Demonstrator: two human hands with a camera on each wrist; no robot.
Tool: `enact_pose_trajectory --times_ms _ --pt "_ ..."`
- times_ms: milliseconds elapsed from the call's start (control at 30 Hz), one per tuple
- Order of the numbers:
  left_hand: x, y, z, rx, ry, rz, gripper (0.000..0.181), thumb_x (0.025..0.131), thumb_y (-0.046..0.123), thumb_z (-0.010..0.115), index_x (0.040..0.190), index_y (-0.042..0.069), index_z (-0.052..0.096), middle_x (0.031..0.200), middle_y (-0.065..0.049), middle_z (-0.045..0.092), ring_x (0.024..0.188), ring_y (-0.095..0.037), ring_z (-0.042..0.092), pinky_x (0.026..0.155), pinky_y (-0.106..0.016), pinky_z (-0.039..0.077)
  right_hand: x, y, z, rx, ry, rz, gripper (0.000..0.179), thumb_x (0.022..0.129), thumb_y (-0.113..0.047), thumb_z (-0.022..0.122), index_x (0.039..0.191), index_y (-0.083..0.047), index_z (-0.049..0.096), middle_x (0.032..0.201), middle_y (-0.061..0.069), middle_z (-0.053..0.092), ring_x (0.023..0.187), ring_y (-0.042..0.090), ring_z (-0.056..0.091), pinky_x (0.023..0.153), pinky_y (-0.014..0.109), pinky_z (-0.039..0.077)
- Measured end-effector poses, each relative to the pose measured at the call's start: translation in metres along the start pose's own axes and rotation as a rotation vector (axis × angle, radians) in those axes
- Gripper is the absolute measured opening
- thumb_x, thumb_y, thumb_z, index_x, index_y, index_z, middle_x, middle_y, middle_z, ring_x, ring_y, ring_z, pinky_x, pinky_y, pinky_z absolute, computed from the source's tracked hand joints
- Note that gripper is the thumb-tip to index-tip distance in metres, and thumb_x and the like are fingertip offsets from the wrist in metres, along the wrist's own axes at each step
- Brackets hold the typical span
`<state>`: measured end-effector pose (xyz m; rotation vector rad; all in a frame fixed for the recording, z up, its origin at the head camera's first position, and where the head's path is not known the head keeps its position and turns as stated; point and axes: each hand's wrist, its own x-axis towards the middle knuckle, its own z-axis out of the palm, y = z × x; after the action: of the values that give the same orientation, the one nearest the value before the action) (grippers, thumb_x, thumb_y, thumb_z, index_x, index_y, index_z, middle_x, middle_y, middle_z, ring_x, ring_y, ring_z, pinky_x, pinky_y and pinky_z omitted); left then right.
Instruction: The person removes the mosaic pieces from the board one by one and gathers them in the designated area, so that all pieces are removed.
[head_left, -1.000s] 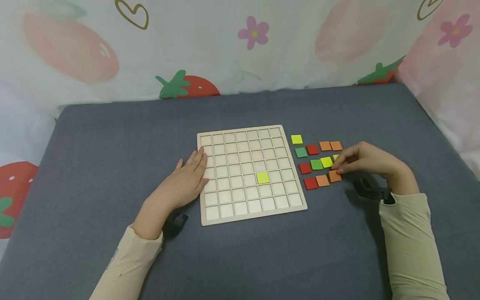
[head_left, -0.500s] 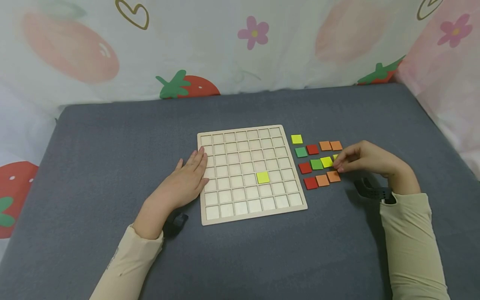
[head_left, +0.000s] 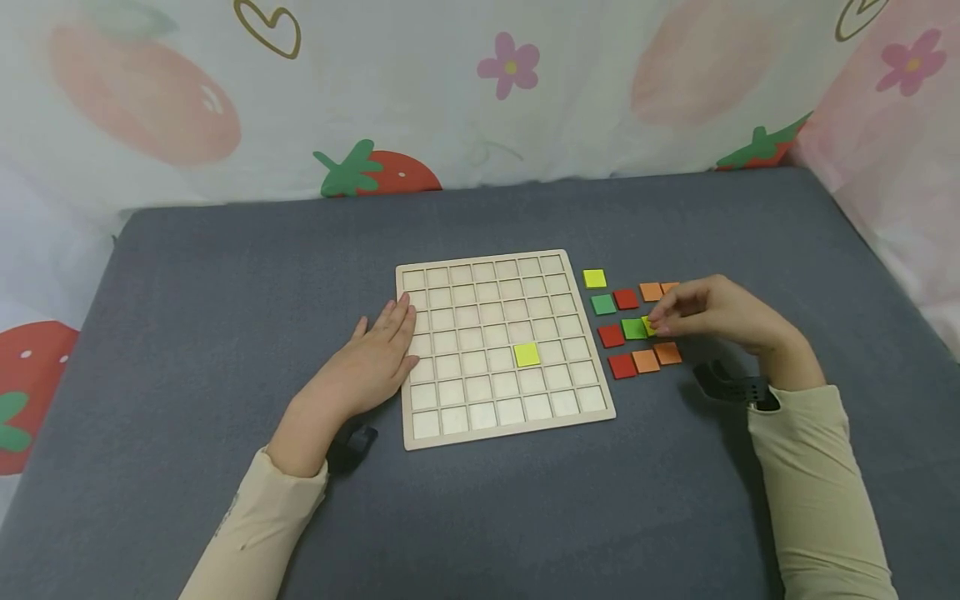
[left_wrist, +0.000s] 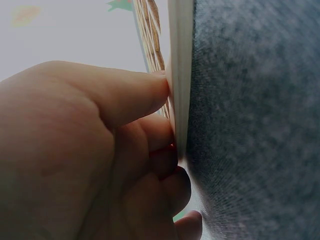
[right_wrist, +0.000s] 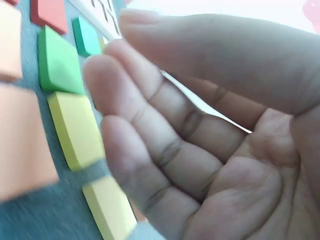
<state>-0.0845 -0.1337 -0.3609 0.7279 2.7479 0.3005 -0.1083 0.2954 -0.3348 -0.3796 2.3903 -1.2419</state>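
Note:
My left hand (head_left: 367, 362) lies with straight fingers on the left rim of a light wooden grid board (head_left: 510, 429); the left wrist view shows the thumb (left_wrist: 135, 92) against the board's edge. One yellow tile (head_left: 527, 354) sits in a board square. To the right of the board, my right hand (head_left: 712, 312) hovers with loosely bent fingers over a yellow tile (head_left: 648, 326) beside a green tile (head_left: 633, 329). In the right wrist view nothing lies between thumb and fingers (right_wrist: 107, 82), and a second yellow tile (right_wrist: 110, 207) shows, hidden from the head view.
Around the right hand lie a red tile (head_left: 622, 366), orange tiles (head_left: 667, 353), a darker green tile (head_left: 603, 304) and a lone yellow tile (head_left: 594, 278). Grey cloth (head_left: 480, 517) covers the table. A patterned curtain (head_left: 585, 100) hangs behind it.
The front-row orange tile slid slightly left, against its neighbour. My right hand then left it and moved left over the yellow tiles. The left hand stays on the board.

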Motion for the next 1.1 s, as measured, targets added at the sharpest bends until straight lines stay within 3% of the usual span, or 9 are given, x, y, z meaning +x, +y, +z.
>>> enact_pose_trajectory --times_ms 300,867,1100 --pt "0.000 -0.001 0.000 -0.002 0.000 -0.003 0.062 0.101 0.023 0.043 0.147 -0.007 0.014 0.155 -0.020 0.003 0.142 -0.034 0.005 0.110 -0.057 0.013 0.007 -0.007 0.011 0.120 -0.028 -0.067 0.022 0.085 -0.001 0.068 0.100 0.014 0.063 0.091 0.008 0.070 0.083 0.012 0.066 0.075 0.029 0.055" --pt "0.000 -0.001 0.000 -0.008 -0.006 -0.002 0.062 0.101 0.024 0.043 0.148 -0.006 0.015 0.156 -0.019 0.004 0.143 -0.032 0.005 0.110 -0.056 0.013 0.013 -0.019 0.023 0.112 -0.048 -0.053 0.023 0.085 -0.006 0.070 0.101 0.009 0.066 0.094 0.006 0.068 0.084 0.016 0.065 0.075 0.030 0.054" --pt "-0.001 0.000 -0.001 -0.001 -0.001 -0.007 0.062 0.101 0.023 0.043 0.147 -0.007 0.016 0.156 -0.019 0.005 0.143 -0.032 0.005 0.110 -0.056 0.013 0.018 -0.027 0.032 0.101 -0.062 -0.068 0.022 0.084 -0.007 0.071 0.100 0.008 0.067 0.094 0.013 0.069 0.084 0.017 0.066 0.075 0.031 0.054"
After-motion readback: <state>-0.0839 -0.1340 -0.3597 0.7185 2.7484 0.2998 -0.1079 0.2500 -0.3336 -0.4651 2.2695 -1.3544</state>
